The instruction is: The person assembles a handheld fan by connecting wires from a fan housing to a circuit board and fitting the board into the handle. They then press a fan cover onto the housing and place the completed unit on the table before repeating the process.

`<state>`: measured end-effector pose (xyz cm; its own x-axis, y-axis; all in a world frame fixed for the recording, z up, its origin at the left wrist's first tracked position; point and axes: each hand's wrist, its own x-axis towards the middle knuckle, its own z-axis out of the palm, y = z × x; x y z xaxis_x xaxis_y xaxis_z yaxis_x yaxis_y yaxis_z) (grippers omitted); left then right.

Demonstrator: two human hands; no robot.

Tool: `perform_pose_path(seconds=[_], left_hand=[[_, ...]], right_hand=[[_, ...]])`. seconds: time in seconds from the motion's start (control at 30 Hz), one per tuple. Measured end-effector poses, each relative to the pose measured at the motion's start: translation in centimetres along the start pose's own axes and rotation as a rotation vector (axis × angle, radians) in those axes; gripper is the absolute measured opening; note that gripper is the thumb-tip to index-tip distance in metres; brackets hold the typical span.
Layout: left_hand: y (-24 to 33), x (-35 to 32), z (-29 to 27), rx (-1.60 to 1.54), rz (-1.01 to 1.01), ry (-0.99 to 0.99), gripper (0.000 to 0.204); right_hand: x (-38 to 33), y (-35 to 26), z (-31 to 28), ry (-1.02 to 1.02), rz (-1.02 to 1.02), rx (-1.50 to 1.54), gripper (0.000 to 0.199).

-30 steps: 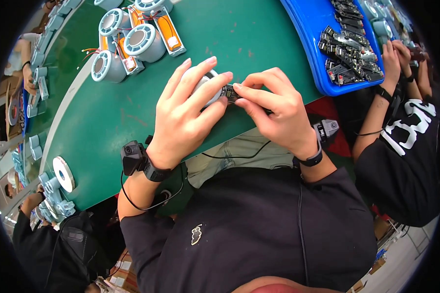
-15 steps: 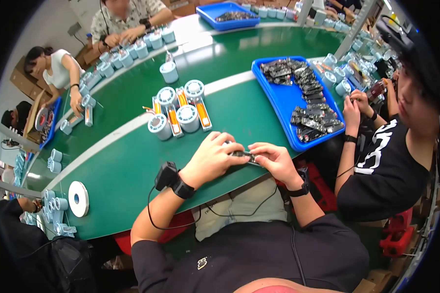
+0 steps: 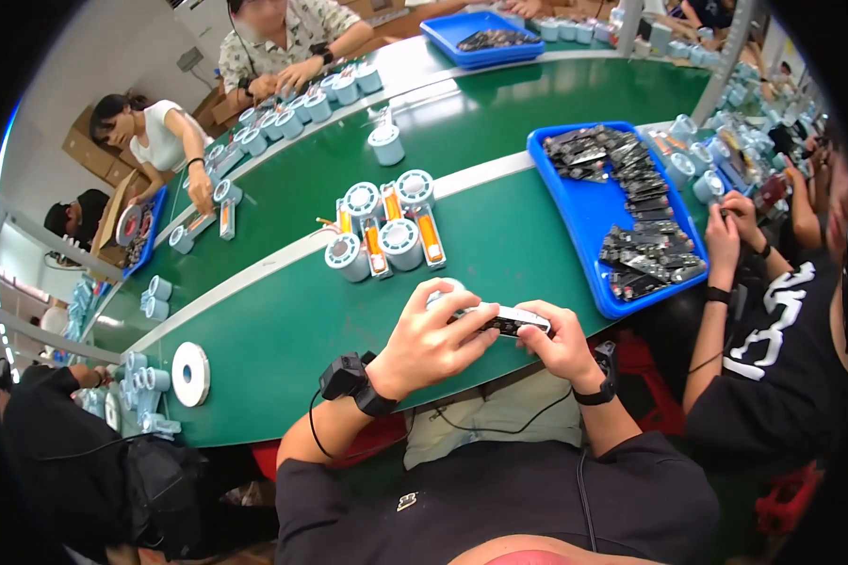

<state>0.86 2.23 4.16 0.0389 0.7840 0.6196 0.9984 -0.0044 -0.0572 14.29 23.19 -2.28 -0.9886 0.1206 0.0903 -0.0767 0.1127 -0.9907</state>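
Between my two hands, above the front edge of the green table, is a handheld fan body (image 3: 516, 321) with a pale handle and a black circuit board along it. My left hand (image 3: 435, 331) wraps round its head end, hiding most of the round part. The handle's other end is pinched by my right hand (image 3: 561, 346), thumb along the near side. Beyond them, several pale blue fan bodies (image 3: 400, 243) stand together with round grilles up and orange batteries in their handles. To the right lies a blue tray (image 3: 582, 231) holding heaps of black circuit boards (image 3: 643, 256).
A white roll (image 3: 200, 381) lies at the table's left. One fan body (image 3: 385, 146) stands beyond the pale strip, and more line the far side before co-workers. Another blue tray (image 3: 443, 40) is at the back. A co-worker's hands (image 3: 727, 221) work close on the right.
The view has shifted, so the table appears farther right. My hands have drawn nearer to me with the fan body, which is now turned so more of its handle and board shows.
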Motion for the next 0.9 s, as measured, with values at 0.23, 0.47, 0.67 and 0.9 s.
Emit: perform_pose_path(seconds=[0.23, 0.47, 0.67, 0.9], left_hand=[[-10.4, 2.5, -4.0, 0.125, -0.020, 0.073, 0.022], [-34.5, -6.9, -1.5, 0.254, -0.846, 0.005, 0.017], [-30.0, -6.0, 0.8, 0.918, -0.653, -0.370, 0.024], [-14.4, -3.4, -4.4, -0.047, -1.059, -0.439, 0.072]], right_hand=[[1.0, 1.0, 0.6, 0.014, -0.059, 0.206, 0.050], [0.5, 0.7, 0.4, 0.092, -0.001, 0.120, 0.041], [1.0, 1.4, 0.4, 0.133, 0.004, 0.061, 0.024], [0.1, 0.2, 1.1, 0.138, 0.057, 0.059, 0.013]])
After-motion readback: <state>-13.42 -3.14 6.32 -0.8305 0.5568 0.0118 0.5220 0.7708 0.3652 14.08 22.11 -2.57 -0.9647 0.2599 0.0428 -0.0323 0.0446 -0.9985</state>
